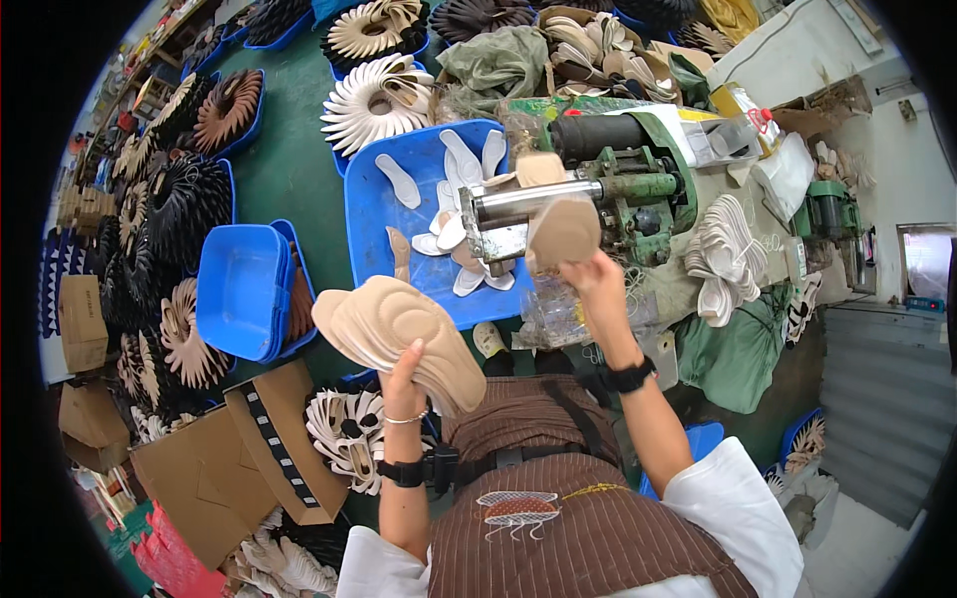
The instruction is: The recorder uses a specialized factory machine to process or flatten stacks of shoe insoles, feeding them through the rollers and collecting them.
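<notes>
My left hand [404, 387] is closed round a thick stack of beige insoles [404, 324], thumb on top, in front of the large blue tub [361, 224]. My right hand [598, 284] pinches the lower end of a single tan insole [565, 234], held up against the near side of the metal roller [533, 199] of a green machine [648, 189]. Beyond the roller, another beige piece [540, 169] shows; whether it joins the one in my hand is hidden. Loose white and beige insoles [461, 159] lie scattered in the tub beneath the roller.
Smaller blue tubs [239, 289] stand to the left. Fanned rings of insoles [374, 105] fill other tubs at the back. A bundle of white insoles [728, 254] lies on the bench right of the machine. Opened cardboard [199, 473] and more white insoles [349, 429] are at lower left.
</notes>
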A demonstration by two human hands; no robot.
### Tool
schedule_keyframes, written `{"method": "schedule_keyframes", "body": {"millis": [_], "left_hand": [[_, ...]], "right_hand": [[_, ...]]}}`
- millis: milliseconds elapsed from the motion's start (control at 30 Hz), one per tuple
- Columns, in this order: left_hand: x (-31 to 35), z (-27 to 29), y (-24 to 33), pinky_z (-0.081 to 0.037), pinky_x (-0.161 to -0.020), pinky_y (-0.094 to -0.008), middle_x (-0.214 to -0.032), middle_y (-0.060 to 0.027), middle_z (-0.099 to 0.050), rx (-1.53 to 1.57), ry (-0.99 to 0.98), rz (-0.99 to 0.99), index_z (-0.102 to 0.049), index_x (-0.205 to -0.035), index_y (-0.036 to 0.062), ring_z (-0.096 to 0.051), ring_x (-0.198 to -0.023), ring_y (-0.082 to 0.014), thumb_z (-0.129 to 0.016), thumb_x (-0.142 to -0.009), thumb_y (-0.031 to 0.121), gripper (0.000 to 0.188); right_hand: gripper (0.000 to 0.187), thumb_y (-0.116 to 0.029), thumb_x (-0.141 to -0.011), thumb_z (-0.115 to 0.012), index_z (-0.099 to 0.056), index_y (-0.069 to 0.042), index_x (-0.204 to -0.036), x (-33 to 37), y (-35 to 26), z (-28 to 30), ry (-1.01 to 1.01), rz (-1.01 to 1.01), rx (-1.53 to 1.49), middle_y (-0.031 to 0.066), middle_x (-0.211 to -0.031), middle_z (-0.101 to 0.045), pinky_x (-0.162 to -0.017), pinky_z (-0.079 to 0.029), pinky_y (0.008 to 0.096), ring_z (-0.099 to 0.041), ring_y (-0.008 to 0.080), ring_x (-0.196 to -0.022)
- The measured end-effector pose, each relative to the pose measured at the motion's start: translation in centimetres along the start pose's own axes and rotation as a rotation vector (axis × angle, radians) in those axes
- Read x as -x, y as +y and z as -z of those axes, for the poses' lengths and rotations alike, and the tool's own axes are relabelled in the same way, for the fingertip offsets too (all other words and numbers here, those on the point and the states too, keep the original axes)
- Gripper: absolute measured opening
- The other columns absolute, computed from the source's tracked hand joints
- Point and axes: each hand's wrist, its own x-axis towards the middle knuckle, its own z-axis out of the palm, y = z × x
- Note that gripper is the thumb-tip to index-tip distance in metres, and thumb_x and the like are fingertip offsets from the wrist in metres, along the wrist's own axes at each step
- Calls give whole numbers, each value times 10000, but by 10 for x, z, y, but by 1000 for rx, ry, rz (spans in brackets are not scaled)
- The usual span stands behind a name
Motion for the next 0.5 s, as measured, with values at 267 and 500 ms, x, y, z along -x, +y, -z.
{"method": "schedule_keyframes", "body": {"millis": [267,500], "left_hand": [[-5,-34,-11,-457,-892,-312,-1143,-89,-578,-144,-129,64,-482,-1225,-12,-570,-1029,-182,-650,-803,3,454],[-17,-60,-26,-454,-887,-302,-1142,-91,-580,-278,-141,0,-501,-1204,-28,-557,-1026,-160,-707,-785,49,474]], "right_hand": [[227,-9,-861,-595,-574,64,-1074,0,49,18,221,-103,89,81,-935,-668,-715,-499,227,-624,114,-823],[245,-115,-906,-582,-562,27,-1104,35,9,-45,-244,-323,104,105,-952,-659,-804,-480,240,-606,132,-915]]}}
